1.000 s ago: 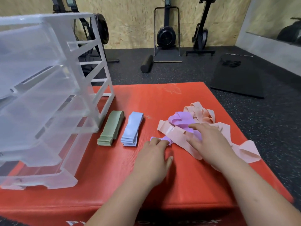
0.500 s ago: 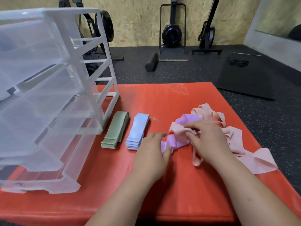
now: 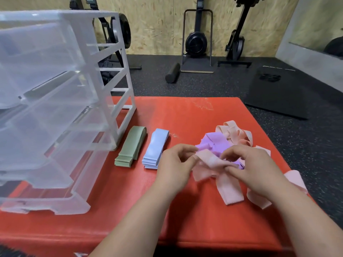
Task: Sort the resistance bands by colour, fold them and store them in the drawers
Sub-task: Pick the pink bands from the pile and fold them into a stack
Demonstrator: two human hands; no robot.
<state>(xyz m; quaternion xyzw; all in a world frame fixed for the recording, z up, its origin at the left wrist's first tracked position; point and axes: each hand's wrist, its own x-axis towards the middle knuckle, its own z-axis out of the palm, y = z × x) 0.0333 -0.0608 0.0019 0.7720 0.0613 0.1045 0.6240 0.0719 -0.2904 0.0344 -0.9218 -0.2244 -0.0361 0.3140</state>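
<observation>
A tangle of pink bands (image 3: 235, 134) and purple bands (image 3: 213, 143) lies at the right of the red mat (image 3: 185, 117). My left hand (image 3: 174, 166) and my right hand (image 3: 252, 169) both pinch one pink band (image 3: 211, 162), lifted just above the heap. Its loop end hangs down onto the mat between my hands. A folded green stack (image 3: 130, 147) and a folded blue stack (image 3: 155, 148) lie side by side left of the heap. The clear plastic drawer unit (image 3: 55, 101) stands at the left with its drawers pulled out.
Beyond the mat is dark rubber floor with a black foam roller (image 3: 172, 73), a black floor mat (image 3: 278, 93) and exercise machines (image 3: 196, 41) against a chipboard wall. The red mat's right edge runs close to the pink bands.
Both hands rose from the heap and now hold a pink band between them. Before, the left hand touched a purple band's end and the right pressed into the heap.
</observation>
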